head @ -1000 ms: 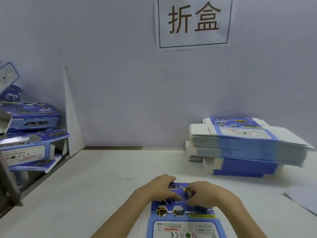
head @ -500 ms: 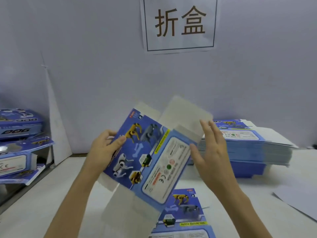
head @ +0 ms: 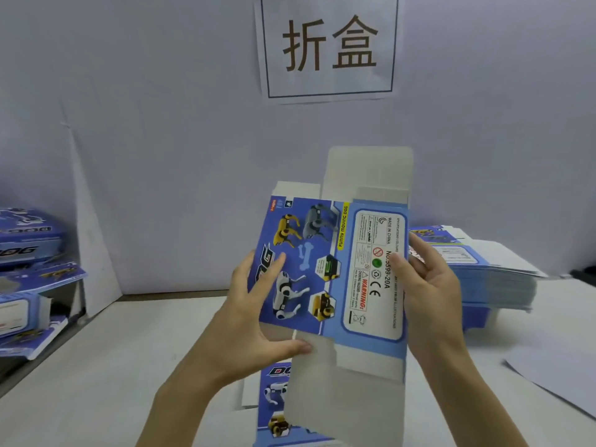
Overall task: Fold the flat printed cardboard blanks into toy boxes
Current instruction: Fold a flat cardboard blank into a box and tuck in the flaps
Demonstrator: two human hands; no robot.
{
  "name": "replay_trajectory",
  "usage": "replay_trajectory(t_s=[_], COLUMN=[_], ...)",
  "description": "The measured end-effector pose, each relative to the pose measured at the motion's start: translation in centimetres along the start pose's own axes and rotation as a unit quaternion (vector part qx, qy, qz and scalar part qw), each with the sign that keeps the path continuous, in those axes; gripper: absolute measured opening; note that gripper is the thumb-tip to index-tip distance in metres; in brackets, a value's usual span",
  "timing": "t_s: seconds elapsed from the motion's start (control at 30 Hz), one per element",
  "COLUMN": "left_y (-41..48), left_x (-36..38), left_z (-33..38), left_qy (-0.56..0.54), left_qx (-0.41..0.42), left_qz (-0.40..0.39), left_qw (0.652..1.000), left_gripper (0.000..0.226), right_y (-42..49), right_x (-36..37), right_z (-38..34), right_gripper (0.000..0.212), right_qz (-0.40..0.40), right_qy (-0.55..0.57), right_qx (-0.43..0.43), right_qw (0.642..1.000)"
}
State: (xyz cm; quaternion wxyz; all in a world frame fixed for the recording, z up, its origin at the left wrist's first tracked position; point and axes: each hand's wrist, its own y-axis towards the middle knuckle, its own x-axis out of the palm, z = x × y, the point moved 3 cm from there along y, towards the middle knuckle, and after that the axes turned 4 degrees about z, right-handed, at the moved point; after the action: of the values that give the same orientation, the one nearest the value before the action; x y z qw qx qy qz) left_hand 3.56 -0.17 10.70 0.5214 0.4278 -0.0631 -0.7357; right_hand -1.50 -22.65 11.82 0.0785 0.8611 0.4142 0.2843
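I hold a blue printed cardboard blank [head: 325,269] upright in front of me, with dog pictures and a white warning label facing me. White flaps stick out at its top and bottom. My left hand [head: 254,314] grips its left edge, thumb on the printed face and a finger at the lower white flap. My right hand [head: 425,285] grips the right edge, thumb on the label panel. Another flat blank [head: 274,411] lies on the table below, partly hidden by the held one.
A tall stack of flat blanks [head: 490,269] sits at the right on the white table [head: 129,366]. Folded boxes [head: 29,253] are piled at the left. A grey sheet [head: 561,375] lies at the right edge. A paper sign [head: 329,46] hangs on the wall.
The blank went from lying on the table to being lifted, then turned from tilted to upright. My right hand changed from flat against its edge to gripping it.
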Motion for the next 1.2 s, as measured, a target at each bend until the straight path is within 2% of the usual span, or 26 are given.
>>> replay_trajectory(t_s=[0.07, 0.13, 0.17, 0.23, 0.3, 0.37, 0.53, 0.63, 0.7, 0.77, 0.83, 0.9, 0.93, 1.0, 1.03, 1.1, 1.13, 1.2], left_y=[0.0, 0.0, 0.0, 0.0, -0.1, 0.0, 0.0, 0.0, -0.2, -0.4, -0.5, -0.1, 0.1, -0.1, -0.3, -0.5, -0.5, -0.5], left_x=[-0.5, -0.9, -0.9, -0.7, -0.6, -0.6, -0.1, 0.0, 0.3, 0.4, 0.3, 0.6, 0.8, 1.6, 2.0, 2.4, 2.4, 1.8], left_z=[0.3, 0.3, 0.4, 0.5, 0.6, 0.7, 1.9, 2.7, 2.8, 2.9, 2.6, 1.6, 1.5, 1.7, 1.6, 1.2, 1.1, 1.3], left_qy=[0.016, 0.061, 0.081, 0.099, 0.105, 0.103, 0.091, 0.104, 0.095, 0.010, -0.142, -0.302, -0.328, -0.280, -0.235, -0.145, -0.121, -0.080], left_qx=[0.039, 0.075, 0.088, 0.103, 0.100, 0.099, 0.123, 0.144, 0.142, 0.089, -0.006, -0.100, -0.134, -0.191, -0.221, -0.252, -0.245, -0.213], left_qz=[0.045, 0.108, 0.135, 0.174, 0.195, 0.207, 0.227, 0.261, 0.302, 0.348, 0.366, 0.300, 0.233, 0.123, 0.102, 0.101, 0.116, 0.138], left_qw=[0.998, 0.990, 0.984, 0.974, 0.970, 0.968, 0.962, 0.949, 0.938, 0.933, 0.920, 0.899, 0.905, 0.933, 0.941, 0.951, 0.955, 0.964], left_gripper=[0.099, 0.093, 0.091, 0.090, 0.092, 0.091, 0.086, 0.095, 0.104, 0.114, 0.118, 0.102, 0.083, 0.040, 0.030, 0.041, 0.037, 0.018], right_y=[0.1, -0.3, -0.7, -2.0, -2.9, -3.1, -2.3, -2.3, -2.4, -2.6, -2.8, -3.0, -3.1, -3.5, -3.7, -3.9, -4.1, -4.5], right_x=[0.1, 0.6, 1.1, 2.4, 3.1, 3.2, 2.7, 2.5, 2.7, 2.8, 2.8, 2.8, 3.0, 3.5, 3.7, 3.9, 3.9, 4.2], right_z=[0.0, -0.3, -0.4, -0.2, 0.4, 0.4, 0.2, 0.1, 0.2, 0.2, 0.2, 0.5, 0.6, 0.9, 1.1, 1.6, 1.7, 1.8], right_gripper=[0.044, 0.059, 0.067, 0.084, 0.101, 0.109, 0.121, 0.126, 0.122, 0.113, 0.104, 0.099, 0.097, 0.097, 0.098, 0.098, 0.091, 0.075], right_qz=[0.017, 0.007, -0.025, -0.113, -0.159, -0.158, -0.143, -0.138, -0.134, -0.122, -0.108, -0.108, -0.118, -0.143, -0.147, -0.129, -0.119, -0.119], right_qy=[-0.030, -0.115, -0.182, -0.351, -0.470, -0.506, -0.527, -0.501, -0.483, -0.445, -0.391, -0.362, -0.355, -0.375, -0.422, -0.568, -0.601, -0.549], right_qx=[-0.021, -0.100, -0.148, -0.226, -0.283, -0.303, -0.306, -0.308, -0.305, -0.282, -0.241, -0.207, -0.202, -0.207, -0.210, -0.221, -0.221, -0.254], right_qw=[0.999, 0.988, 0.972, 0.902, 0.821, 0.792, 0.780, 0.797, 0.810, 0.841, 0.882, 0.902, 0.905, 0.892, 0.869, 0.782, 0.759, 0.787])
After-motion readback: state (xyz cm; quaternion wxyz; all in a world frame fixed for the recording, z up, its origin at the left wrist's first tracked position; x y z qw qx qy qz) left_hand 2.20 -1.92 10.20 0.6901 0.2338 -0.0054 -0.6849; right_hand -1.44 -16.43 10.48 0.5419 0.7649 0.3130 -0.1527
